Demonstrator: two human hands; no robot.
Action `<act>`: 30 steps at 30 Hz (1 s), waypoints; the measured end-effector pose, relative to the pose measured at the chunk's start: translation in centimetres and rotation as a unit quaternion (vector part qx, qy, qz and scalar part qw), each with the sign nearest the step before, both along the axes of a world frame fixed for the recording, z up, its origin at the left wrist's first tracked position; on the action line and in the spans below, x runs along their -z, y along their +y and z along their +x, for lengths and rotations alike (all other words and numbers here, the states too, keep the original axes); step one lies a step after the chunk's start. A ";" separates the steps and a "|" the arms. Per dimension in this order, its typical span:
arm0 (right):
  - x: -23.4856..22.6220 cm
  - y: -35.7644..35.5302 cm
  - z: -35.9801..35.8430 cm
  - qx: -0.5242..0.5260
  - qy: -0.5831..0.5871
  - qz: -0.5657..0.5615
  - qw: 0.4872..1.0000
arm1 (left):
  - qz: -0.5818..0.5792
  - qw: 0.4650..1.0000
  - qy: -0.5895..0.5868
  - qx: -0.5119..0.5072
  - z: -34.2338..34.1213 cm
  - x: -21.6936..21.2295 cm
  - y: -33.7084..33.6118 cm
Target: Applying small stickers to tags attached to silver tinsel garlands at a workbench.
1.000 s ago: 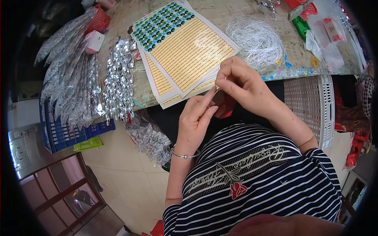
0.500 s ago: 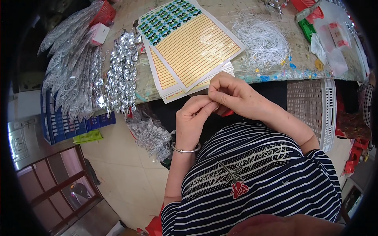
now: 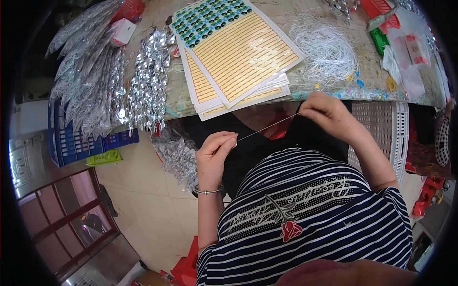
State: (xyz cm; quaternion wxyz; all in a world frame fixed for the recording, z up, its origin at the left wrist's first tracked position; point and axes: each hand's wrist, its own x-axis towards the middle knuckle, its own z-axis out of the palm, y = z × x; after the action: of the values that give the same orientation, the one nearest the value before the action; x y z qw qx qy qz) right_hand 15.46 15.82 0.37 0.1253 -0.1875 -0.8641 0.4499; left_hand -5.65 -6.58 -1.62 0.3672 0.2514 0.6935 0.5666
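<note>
A thin pale string [image 3: 268, 127] is stretched straight between my two hands, over my lap and just in front of the table edge. My left hand [image 3: 214, 155] pinches its lower end between thumb and fingers; a tiny whitish bit shows at the fingertips, too small to make out. With thumb and curled fingers, my right hand [image 3: 327, 114] grips the other end, higher and close to the table edge. Beyond it on the table lies a loose tangle of white string [image 3: 327, 50]. Printed sheets [image 3: 253, 52] with yellow rows and green-blue round pictures are stacked beside the tangle.
Silvery twisted strips [image 3: 149, 78] and clear plastic-wrapped ones [image 3: 88, 81] hang over the table's left edge. Below them are a blue basket [image 3: 59, 138] and a bag of silvery pieces [image 3: 179, 162]. A white crate [image 3: 374, 126] stands under the right side; a red basket [image 3: 381, 14] is at the far right.
My hands were together at the fingertips and have drawn apart, left hand down and leftward, right hand to the right. The string between them now shows pulled taut.
</note>
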 end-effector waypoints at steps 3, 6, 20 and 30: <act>0.2 0.1 0.5 0.082 -0.005 -0.067 0.994 | 0.001 1.000 0.027 0.008 0.2 1.0 -0.3; -0.5 -0.9 -0.6 0.083 0.006 -0.070 0.994 | 0.001 0.999 0.042 0.026 0.4 0.0 1.0; -1.0 -2.6 -5.2 0.018 0.095 -0.069 0.993 | 0.086 0.993 -0.070 0.035 2.5 -1.9 4.7; -2.7 -1.4 -3.7 0.131 0.115 -0.244 0.954 | 0.078 0.991 -0.103 0.040 2.6 -1.5 4.6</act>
State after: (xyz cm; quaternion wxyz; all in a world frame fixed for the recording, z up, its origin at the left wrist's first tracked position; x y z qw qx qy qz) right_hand 11.79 14.39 3.09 0.2325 -0.2706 -0.6757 0.6451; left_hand -3.06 -1.93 -0.17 0.4382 0.2475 0.5951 0.6266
